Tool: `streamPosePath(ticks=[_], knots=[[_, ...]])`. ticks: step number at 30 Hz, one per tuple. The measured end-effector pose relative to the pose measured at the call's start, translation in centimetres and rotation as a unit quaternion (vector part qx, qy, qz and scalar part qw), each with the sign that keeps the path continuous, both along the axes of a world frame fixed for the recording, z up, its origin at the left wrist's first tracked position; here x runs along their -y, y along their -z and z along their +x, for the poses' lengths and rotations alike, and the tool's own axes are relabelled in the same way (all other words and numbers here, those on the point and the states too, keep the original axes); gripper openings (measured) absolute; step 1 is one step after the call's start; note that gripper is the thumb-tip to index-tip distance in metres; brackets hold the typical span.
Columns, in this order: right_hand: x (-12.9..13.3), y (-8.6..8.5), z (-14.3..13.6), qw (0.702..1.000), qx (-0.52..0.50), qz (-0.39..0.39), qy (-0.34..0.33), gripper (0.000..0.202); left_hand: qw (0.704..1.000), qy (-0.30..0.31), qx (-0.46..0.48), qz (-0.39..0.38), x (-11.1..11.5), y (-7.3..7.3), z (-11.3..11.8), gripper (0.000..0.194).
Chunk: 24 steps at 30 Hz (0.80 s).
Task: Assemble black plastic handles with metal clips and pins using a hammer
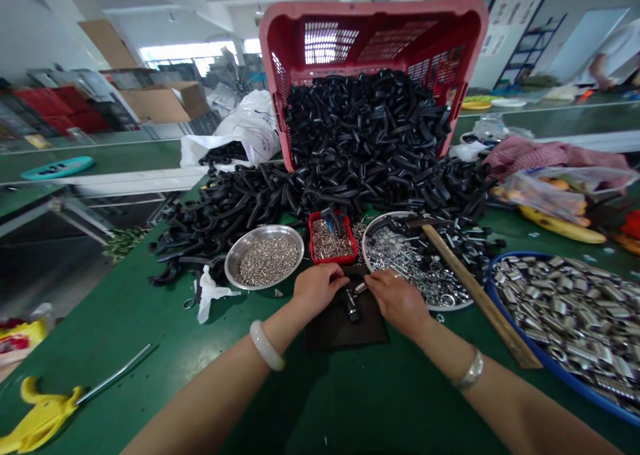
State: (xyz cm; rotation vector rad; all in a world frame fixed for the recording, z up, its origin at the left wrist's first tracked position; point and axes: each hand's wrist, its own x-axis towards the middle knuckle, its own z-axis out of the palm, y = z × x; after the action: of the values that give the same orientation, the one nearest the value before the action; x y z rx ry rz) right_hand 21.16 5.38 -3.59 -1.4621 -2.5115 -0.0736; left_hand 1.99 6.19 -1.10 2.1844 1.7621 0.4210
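Note:
A black curved plastic part (353,302) with metal fittings lies over a dark mat (325,333) in front of me. My left hand (318,288) pinches its left side, thumb and fingers together. From the right, my right hand (400,300) closes its fingertips at the other end of the curve. A small metal coil (361,287) shows between the hands, close to my right fingertips. Just beyond, a red tray (313,251) holds small metal pins and another black part. To its left stands a steel bowl (231,276) of small metal pieces.
A red crate (375,6) spills black parts (370,122) across the table's back. A white tray (367,238) of hardware has a wooden-handled hammer (480,296) across it. A blue-rimmed basin (525,338) holds metal coils. A yellow-handled tool (43,412) lies front left. A person (617,55) is at far right.

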Motion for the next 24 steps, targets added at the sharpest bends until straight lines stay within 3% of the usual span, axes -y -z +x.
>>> streamPosePath(ticks=[6, 12, 17, 21, 24], knots=[[1.0, 0.3, 0.3, 0.999, 0.013, 0.016, -0.028, 0.040, 0.995, 0.046, -0.048, 0.076, 0.8, 0.3, 0.6, 0.020], [1.0, 1.0, 0.8, 0.998, -0.033, 0.037, -0.049, 0.038, 0.998, 0.035, -0.040, 0.037, 0.7, 0.5, 0.4, 0.022], [1.2, 1.0, 0.7, 0.998, -0.034, 0.034, -0.039, 0.038, 0.984, 0.070, -0.136, 0.086, 1.0, 0.5, 0.8, 0.025], [1.9, 0.6, 0.3, 0.999, -0.039, 0.023, -0.005, 0.038, 0.968, 0.120, -0.190, 0.113, 2.5, 0.5, 0.3, 0.043], [1.9, 0.0, 0.0, 0.999, -0.032, 0.011, -0.002, 0.038, 0.963, 0.132, -0.202, 0.122, 3.7, 0.4, -0.3, 0.072]])
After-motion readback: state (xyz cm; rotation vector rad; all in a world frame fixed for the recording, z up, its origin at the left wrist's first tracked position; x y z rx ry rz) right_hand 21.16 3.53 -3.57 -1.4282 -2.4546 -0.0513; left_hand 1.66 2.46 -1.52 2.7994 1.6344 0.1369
